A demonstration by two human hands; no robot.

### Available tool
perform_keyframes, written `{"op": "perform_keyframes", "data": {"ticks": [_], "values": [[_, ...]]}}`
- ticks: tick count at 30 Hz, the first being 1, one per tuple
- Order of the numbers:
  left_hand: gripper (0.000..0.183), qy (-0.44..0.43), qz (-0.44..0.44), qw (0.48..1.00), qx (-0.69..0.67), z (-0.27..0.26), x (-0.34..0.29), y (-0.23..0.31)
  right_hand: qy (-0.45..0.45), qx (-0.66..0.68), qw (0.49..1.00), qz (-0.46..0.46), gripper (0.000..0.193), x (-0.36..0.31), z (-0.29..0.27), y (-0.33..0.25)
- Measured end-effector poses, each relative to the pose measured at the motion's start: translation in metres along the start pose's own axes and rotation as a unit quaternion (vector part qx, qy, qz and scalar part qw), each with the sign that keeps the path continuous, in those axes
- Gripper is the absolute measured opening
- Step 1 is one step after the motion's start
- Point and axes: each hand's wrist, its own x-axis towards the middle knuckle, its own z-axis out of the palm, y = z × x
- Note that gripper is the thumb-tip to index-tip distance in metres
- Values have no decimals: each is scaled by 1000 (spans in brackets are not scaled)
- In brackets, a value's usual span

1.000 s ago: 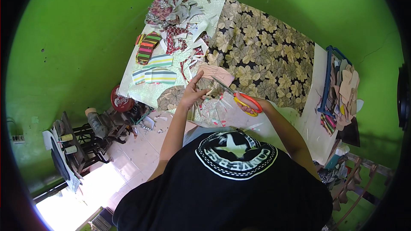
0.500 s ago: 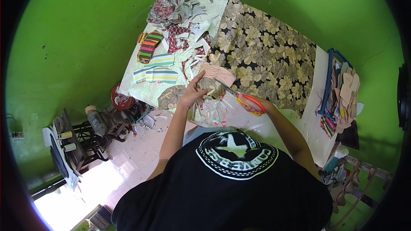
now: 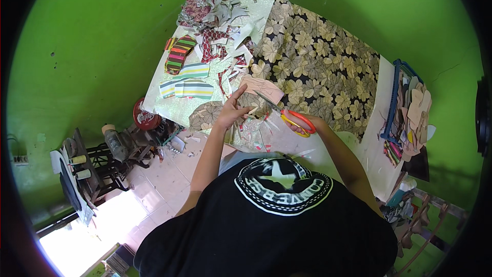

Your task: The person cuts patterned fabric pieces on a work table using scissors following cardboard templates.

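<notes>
My left hand [image 3: 230, 115] holds a peach piece [image 3: 263, 86] with thin dark lines at its left end. The index finger lies on it and the thumb is spread away, beside dark floral fabric [image 3: 249, 100] just below. My right hand [image 3: 303, 124] grips scissors [image 3: 297, 121] with red-orange and yellow handles. Their blades point up and left, with the tip at the peach piece. Whether the blades bite into it is too small to tell. A large floral cloth [image 3: 318, 59] spreads to the right of the peach piece.
Striped pieces [image 3: 193, 90], red patterned scraps [image 3: 212, 46] and a crumpled bundle [image 3: 205, 10] cover the table's left. A blue basket [image 3: 393, 105] of cut pieces [image 3: 414, 113] stands at right. A red round tin [image 3: 145, 115] and a sewing machine stand [image 3: 105, 166] are at left.
The scissors have turned slightly and their tip has shifted a little up and left over the peach piece. My left hand has hardly moved.
</notes>
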Motion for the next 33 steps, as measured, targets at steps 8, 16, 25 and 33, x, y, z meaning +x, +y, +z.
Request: {"op": "perform_keyframes", "data": {"ticks": [8, 16, 25, 33], "values": [[73, 6, 25, 1000, -2, 1, 2, -2, 22, -21, 1000, 2, 57, -6, 0, -6], [74, -2, 11, 1000, -3, 0, 0, 3, 39, -62, 996, -47, 63, -9, -2, -5], [73, -9, 2, 1000, 15, -1, 2, 5, -8, -47, 998, -50, 58, 2, -8, -7], [75, -18, 5, 999, 30, -2, 7, -3, -52, 26, 998, -40, 59, 9, -8, -4]]}}
